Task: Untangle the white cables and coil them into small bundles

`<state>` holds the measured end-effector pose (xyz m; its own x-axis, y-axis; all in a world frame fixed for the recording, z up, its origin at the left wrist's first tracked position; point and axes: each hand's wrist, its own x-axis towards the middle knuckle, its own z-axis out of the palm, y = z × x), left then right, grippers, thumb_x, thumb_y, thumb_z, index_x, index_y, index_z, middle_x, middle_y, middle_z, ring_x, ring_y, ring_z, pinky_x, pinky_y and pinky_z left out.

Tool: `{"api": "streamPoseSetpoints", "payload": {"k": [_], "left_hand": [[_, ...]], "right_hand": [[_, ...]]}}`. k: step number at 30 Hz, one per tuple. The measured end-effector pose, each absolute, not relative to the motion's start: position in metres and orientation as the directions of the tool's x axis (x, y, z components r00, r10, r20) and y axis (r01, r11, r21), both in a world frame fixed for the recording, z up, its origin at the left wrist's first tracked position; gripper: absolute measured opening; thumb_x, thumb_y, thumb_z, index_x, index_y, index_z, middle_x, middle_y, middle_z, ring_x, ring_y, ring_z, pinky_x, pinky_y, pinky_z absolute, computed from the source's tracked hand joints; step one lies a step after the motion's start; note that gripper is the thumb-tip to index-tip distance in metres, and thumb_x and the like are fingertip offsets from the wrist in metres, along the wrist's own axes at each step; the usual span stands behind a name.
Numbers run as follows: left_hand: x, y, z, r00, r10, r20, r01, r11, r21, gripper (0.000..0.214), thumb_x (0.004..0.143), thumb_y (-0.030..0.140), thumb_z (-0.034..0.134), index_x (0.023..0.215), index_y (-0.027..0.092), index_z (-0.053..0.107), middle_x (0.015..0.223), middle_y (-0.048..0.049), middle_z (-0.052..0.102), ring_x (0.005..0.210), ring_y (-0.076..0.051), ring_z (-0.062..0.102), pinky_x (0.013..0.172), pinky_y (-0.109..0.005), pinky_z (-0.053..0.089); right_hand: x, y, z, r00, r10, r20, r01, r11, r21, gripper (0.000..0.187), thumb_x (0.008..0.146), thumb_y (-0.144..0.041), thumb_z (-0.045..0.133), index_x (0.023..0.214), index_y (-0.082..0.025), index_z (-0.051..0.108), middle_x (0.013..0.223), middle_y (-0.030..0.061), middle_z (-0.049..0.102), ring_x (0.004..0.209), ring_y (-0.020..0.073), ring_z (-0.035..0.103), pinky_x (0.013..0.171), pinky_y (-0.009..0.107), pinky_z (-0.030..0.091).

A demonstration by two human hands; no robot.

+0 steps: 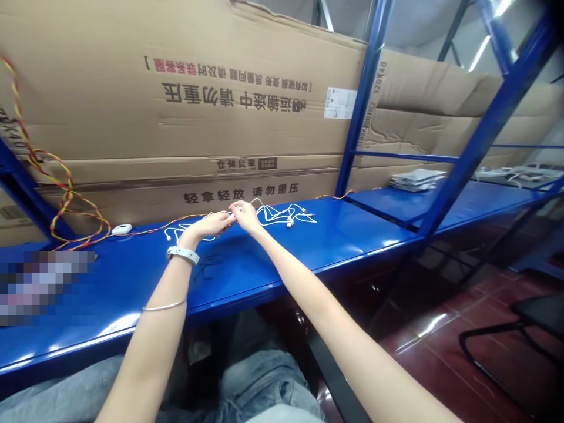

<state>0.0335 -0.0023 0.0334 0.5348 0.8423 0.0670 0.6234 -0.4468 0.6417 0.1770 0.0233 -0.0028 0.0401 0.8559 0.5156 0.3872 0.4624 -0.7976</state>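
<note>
A bundle of thin white cables (282,216), with small ends like those of wired earphones, is spread at the back of the blue shelf (247,264). My left hand (214,224), with a light band on its wrist, is closed on the cables, its fingertips meeting those of the other hand. From the right, my right hand (245,215) pinches the same bundle. Loose cable ends stick out on both sides of the hands. Exactly what lies between the fingertips is too small and partly covered.
Big cardboard sheets (247,135) stand behind the shelf. A twisted red-yellow wire (66,194) runs along the back, near a white mouse-like object (121,229). Blue posts (467,117) rise at right, where a stack of flat packets (416,180) lies. A black chair (540,314) stands lower right.
</note>
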Motion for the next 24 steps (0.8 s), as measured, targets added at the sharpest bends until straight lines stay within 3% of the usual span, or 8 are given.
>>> {"api": "streamPoseSetpoints", "payload": {"k": [3,5,10,13,19,21,24], "left_hand": [[0.037,0.007,0.030,0.547,0.819,0.171,0.689,-0.557,0.463,0.039,0.088,0.051,0.036,0.068,0.019,0.049,0.064,-0.0041,0.054,0.056,-0.016,0.046,0.055,-0.027,0.034],[0.040,0.012,0.028,0.562,0.802,0.201,0.693,-0.590,0.414,0.036,0.088,0.047,0.037,0.069,0.020,0.052,0.068,-0.0053,0.057,0.061,-0.018,0.050,0.060,-0.027,0.035],[0.043,0.014,0.029,0.602,0.777,0.184,0.698,-0.623,0.353,0.030,0.087,0.043,0.040,0.084,0.020,0.058,0.077,-0.0061,0.062,0.070,-0.020,0.055,0.067,-0.027,0.037],[0.043,0.009,0.032,0.598,0.787,0.151,0.703,-0.605,0.374,0.034,0.088,0.046,0.037,0.078,0.019,0.054,0.075,-0.0059,0.059,0.065,-0.018,0.051,0.063,-0.027,0.036],[0.030,-0.017,0.046,0.576,0.817,0.023,0.613,-0.450,0.650,0.039,0.085,0.057,0.043,0.075,0.020,0.047,0.068,-0.0006,0.048,0.052,-0.012,0.038,0.047,-0.026,0.030],[0.024,-0.027,0.051,0.572,0.820,0.016,0.604,-0.434,0.668,0.039,0.085,0.058,0.044,0.076,0.020,0.048,0.067,-0.0003,0.048,0.051,-0.012,0.038,0.046,-0.026,0.030],[0.016,-0.038,0.050,0.525,0.845,0.106,0.661,-0.483,0.574,0.041,0.087,0.058,0.041,0.084,0.019,0.056,0.076,-0.0039,0.059,0.060,-0.016,0.051,0.051,-0.026,0.038]], "right_hand": [[0.178,0.020,-0.002,0.079,0.830,0.552,0.419,0.476,-0.774,0.017,0.085,-0.015,0.048,0.082,-0.016,0.065,0.093,0.0055,0.069,0.092,0.0152,0.063,0.087,0.025,0.045],[0.178,0.019,-0.006,0.121,0.832,0.541,0.417,0.452,-0.788,0.016,0.087,-0.017,0.049,0.082,-0.016,0.064,0.094,0.0055,0.069,0.092,0.0150,0.063,0.086,0.025,0.045],[0.179,0.018,-0.016,0.186,0.852,0.490,0.388,0.394,-0.833,0.029,0.090,-0.040,0.050,0.076,-0.018,0.060,0.074,0.0014,0.065,0.078,0.0144,0.060,0.075,0.024,0.044],[0.182,0.013,-0.013,0.159,0.815,0.557,0.433,0.449,-0.782,0.038,0.091,-0.046,0.047,0.067,-0.018,0.056,0.066,-0.0008,0.059,0.071,0.0129,0.057,0.070,0.022,0.041],[0.182,-0.003,0.002,0.036,0.671,0.741,0.610,0.573,-0.548,0.051,0.094,-0.055,0.039,0.062,-0.018,0.052,0.061,-0.0014,0.051,0.065,0.0118,0.050,0.065,0.021,0.034],[0.180,-0.008,0.006,-0.012,0.649,0.761,0.635,0.593,-0.495,0.053,0.095,-0.055,0.037,0.061,-0.018,0.052,0.061,-0.0012,0.050,0.065,0.0115,0.050,0.065,0.021,0.032],[0.174,-0.011,0.007,-0.052,0.643,0.764,0.624,0.618,-0.478,0.053,0.095,-0.056,0.038,0.060,-0.018,0.052,0.060,-0.0019,0.049,0.064,0.0107,0.048,0.063,0.021,0.030]]}}
